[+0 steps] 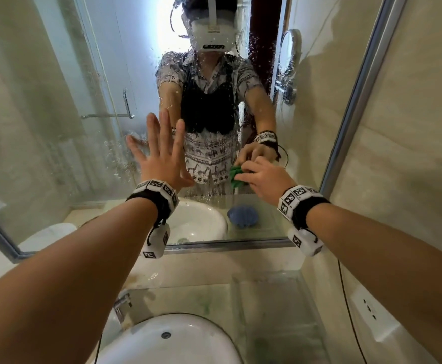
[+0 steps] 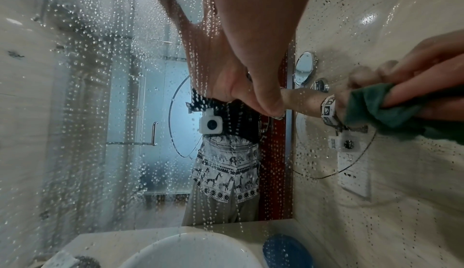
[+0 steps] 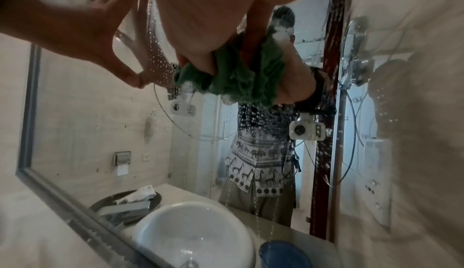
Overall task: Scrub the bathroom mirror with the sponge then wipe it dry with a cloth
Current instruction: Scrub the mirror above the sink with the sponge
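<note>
The wall mirror [image 1: 83,74] is covered in water drops and streaks, thickest across its middle. My left hand [image 1: 159,151] lies flat against the glass with fingers straight and spread, holding nothing. To its right, my right hand [image 1: 264,177] grips a crumpled green cloth [image 1: 237,176] and presses it on the lower middle of the mirror. The left wrist view shows the green cloth [image 2: 376,109] bunched under the right hand's fingers [image 2: 426,73]. In the right wrist view the cloth [image 3: 238,73] sits against the wet glass.
A white basin [image 1: 167,342] with a chrome faucet [image 1: 121,306] sits below, on a glass countertop [image 1: 267,298]. A blue round object [image 1: 242,215] shows in the reflection beside the basin. A metal frame [image 1: 359,101] edges the mirror. A wall socket [image 1: 369,308] is at right.
</note>
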